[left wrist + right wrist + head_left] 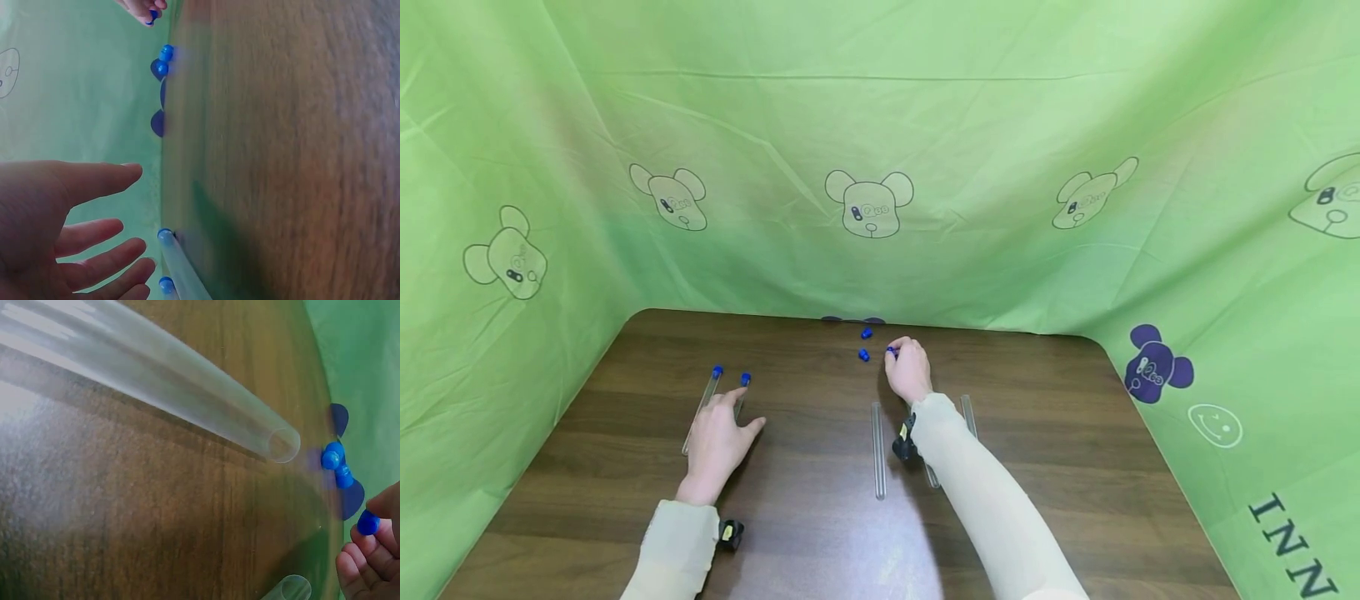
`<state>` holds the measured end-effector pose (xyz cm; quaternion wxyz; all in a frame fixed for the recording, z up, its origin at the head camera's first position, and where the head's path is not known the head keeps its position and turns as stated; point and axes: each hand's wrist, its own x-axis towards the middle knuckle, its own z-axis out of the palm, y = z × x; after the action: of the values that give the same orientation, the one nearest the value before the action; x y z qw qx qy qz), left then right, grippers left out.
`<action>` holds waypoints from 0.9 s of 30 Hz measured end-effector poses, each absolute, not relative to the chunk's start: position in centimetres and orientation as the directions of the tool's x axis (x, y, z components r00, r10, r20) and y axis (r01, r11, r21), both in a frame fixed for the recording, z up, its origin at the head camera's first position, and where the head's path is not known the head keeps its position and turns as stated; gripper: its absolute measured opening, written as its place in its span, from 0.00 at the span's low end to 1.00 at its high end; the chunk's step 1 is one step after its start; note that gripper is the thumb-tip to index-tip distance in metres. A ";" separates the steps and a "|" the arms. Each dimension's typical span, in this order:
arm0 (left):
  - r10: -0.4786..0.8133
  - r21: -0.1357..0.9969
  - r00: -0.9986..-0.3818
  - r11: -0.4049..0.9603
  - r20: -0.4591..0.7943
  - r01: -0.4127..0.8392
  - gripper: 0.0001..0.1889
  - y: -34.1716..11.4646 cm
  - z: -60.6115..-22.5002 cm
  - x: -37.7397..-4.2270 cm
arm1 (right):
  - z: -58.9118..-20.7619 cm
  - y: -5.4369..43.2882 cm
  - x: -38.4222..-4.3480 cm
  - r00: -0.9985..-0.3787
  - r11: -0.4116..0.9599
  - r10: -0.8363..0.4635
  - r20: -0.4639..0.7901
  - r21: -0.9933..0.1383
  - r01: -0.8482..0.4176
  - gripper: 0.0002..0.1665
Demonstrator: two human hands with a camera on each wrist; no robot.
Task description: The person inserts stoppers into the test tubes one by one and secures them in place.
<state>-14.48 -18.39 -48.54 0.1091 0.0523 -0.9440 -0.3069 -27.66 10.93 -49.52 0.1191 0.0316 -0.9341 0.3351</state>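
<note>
one blue cap (368, 522) in right hand (912, 372); five tubes on brown table (812, 533).
cap: pinched between right thumb and fingers, near the table's far edge, just beside two loose caps (863, 355); left hand (718, 437): fingers spread, thumb wide apart, over two capped tubes (708, 393) at table's left; three clear tubes (878, 450) lying nearer the person than the caps, one partly hidden by the right arm; green cloth (970, 267) behind.
</note>
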 end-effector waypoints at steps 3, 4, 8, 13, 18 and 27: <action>-0.157 0.597 -0.970 0.802 0.184 -0.016 0.32 -18.1 -48.5 -14.6 | -49.3 11.0 -27.6 -0.968 0.757 0.023 0.251 -0.636 -0.147 0.07; -0.155 0.602 -0.971 0.798 0.184 -0.013 0.32 -18.0 -48.4 -14.6 | -49.2 11.0 -27.6 -0.967 0.751 0.024 0.253 -0.644 -0.150 0.07; -0.151 0.616 -0.969 0.788 0.196 0.002 0.32 -17.7 -48.4 -14.7 | -48.9 11.0 -27.7 -0.963 0.721 0.035 0.269 -0.674 -0.162 0.07; -0.142 0.616 -0.968 0.787 0.208 0.017 0.33 -17.4 -48.4 -14.8 | -48.8 11.1 -27.9 -0.965 0.702 0.039 0.258 -0.694 -0.157 0.08; -0.136 0.622 -0.970 0.783 0.203 0.020 0.35 -17.1 -48.4 -14.8 | -48.7 11.2 -28.1 -0.970 0.683 0.043 0.238 -0.716 -0.146 0.09; -0.119 0.632 -0.973 0.774 0.195 0.032 0.37 -16.3 -48.4 -15.0 | -48.0 11.1 -28.1 -0.962 0.640 0.051 0.270 -0.748 -0.176 0.10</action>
<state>-14.96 -16.34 -48.42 0.1128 0.0232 -0.9350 -0.3353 -28.08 11.13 -47.99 0.1341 0.0348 -0.8956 0.4228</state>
